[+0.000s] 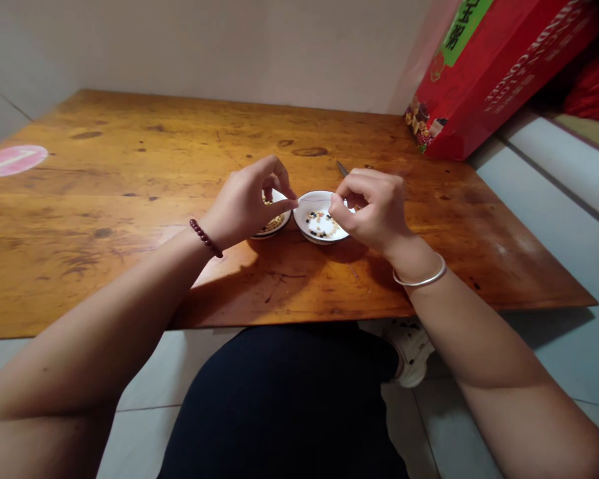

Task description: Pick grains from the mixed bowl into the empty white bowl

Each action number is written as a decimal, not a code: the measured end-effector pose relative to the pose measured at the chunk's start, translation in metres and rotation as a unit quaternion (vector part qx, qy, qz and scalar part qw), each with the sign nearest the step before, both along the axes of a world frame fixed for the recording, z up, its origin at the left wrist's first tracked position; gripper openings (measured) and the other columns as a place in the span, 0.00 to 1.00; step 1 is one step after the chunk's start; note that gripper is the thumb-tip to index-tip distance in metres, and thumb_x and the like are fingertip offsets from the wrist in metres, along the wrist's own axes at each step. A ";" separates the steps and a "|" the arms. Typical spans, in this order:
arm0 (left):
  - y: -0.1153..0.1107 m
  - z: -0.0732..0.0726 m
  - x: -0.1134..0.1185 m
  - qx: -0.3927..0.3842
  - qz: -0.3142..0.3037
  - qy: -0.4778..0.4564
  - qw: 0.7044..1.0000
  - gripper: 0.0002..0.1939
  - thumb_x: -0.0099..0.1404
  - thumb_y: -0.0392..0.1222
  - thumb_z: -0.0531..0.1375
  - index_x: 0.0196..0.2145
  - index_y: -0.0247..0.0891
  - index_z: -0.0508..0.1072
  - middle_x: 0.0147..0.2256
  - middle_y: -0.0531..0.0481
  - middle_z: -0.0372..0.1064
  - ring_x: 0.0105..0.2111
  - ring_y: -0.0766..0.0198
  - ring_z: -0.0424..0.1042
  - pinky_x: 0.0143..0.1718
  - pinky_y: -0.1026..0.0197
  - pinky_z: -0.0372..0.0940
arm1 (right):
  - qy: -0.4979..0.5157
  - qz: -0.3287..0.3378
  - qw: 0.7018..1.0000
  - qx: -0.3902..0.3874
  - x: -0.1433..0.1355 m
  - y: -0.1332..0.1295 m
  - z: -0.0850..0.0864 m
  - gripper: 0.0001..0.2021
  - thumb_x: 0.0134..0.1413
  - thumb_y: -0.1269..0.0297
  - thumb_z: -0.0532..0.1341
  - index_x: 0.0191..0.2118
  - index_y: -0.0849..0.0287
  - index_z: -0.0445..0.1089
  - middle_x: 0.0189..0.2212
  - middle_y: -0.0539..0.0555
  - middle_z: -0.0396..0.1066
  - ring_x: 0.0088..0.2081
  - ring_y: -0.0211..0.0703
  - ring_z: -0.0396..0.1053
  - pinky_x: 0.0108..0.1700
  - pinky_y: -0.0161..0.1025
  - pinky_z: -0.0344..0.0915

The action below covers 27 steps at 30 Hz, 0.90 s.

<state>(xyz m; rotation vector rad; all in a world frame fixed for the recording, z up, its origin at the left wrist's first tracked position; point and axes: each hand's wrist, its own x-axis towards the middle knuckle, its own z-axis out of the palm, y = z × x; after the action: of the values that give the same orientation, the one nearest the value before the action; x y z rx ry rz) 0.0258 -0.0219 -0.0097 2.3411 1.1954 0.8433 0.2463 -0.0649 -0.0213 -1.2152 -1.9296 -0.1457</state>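
Note:
My left hand (249, 193) is closed in a pinch, thumb and forefinger meeting at the left rim of a white bowl (305, 228). Over the same bowl's right side, my right hand (374, 206) also pinches with curled fingers. A thin, thread-like line (315, 200) runs between the two pinches. Small black, cream and orange beads (323, 225) lie scattered in this bowl. Partly behind my left hand stands a second white bowl (283, 225), holding many yellowish beads (274, 223) and a few dark ones.
A grey pointed tool tip (342, 169) shows behind my right hand; the remainder is hidden. A large red box (479, 86) stands at the back right. On the wooden table (130, 266), a pink round sticker (14, 161) lies far left. The wall borders the back edge.

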 end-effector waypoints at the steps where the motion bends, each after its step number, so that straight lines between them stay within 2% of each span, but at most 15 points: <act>1: -0.001 0.001 0.000 -0.005 0.003 0.006 1.000 0.12 0.60 0.44 0.67 0.40 0.42 0.71 0.38 0.50 0.78 0.34 0.64 0.74 0.37 0.61 0.68 | -0.004 -0.002 1.000 -0.003 0.000 -0.001 0.001 0.10 0.51 0.65 0.58 0.21 0.55 0.61 0.20 0.49 0.62 0.25 0.38 0.59 0.31 0.39 0.56; 16: -0.004 0.004 0.000 -0.008 -0.011 0.000 1.000 0.12 0.61 0.44 0.66 0.41 0.43 0.71 0.39 0.52 0.78 0.37 0.63 0.74 0.39 0.59 0.68 | -0.010 0.010 1.000 -0.012 -0.001 -0.001 0.000 0.10 0.52 0.65 0.58 0.21 0.56 0.63 0.21 0.49 0.65 0.25 0.37 0.59 0.30 0.39 0.55; 21: -0.008 0.006 0.003 -0.017 -0.010 -0.006 1.000 0.09 0.60 0.43 0.66 0.37 0.43 0.71 0.39 0.51 0.78 0.39 0.62 0.75 0.40 0.59 0.70 | -0.021 0.011 0.999 -0.030 -0.002 0.000 -0.001 0.10 0.52 0.64 0.59 0.22 0.56 0.64 0.21 0.49 0.65 0.26 0.38 0.59 0.31 0.39 0.55; 27: -0.014 0.007 0.005 -0.025 -0.051 -0.037 0.998 0.08 0.62 0.41 0.64 0.38 0.40 0.70 0.38 0.52 0.78 0.38 0.64 0.77 0.43 0.61 0.70 | -0.024 0.033 0.999 -0.035 -0.002 0.002 -0.004 0.10 0.54 0.63 0.59 0.23 0.56 0.66 0.22 0.49 0.66 0.26 0.37 0.60 0.32 0.39 0.55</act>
<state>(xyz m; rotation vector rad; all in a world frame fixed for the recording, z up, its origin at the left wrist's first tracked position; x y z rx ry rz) 0.0304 -0.0354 -0.0022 2.2893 1.0453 0.8476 0.2445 -0.0634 -0.0257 -1.2022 -2.0295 -0.0748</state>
